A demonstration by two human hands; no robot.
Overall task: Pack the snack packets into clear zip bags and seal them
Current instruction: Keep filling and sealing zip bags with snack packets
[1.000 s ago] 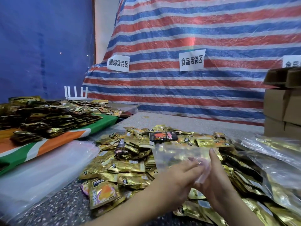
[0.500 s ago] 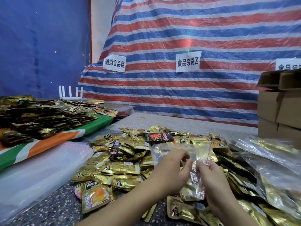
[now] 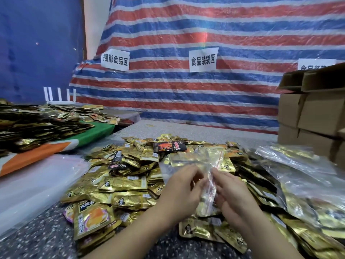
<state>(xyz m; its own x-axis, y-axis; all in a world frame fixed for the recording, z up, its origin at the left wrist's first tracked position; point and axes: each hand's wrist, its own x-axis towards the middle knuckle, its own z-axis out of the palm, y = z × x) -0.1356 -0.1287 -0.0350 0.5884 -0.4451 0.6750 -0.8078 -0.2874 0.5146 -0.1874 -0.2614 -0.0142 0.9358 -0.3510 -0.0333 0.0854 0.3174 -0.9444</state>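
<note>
Both the left hand [image 3: 182,191] and right hand [image 3: 233,193] pinch a clear zip bag [image 3: 208,187] with curled fingers above the tabletop [image 3: 37,242], apparently working its red-striped mouth, while filled bags [image 3: 298,165] lie right and a large heap of gold snack packets [image 3: 130,176] remains unpacked.

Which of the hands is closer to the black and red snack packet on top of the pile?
Left. The left hand sits almost straight below the black and red snack packet, while the right hand is farther off to its right.
</note>
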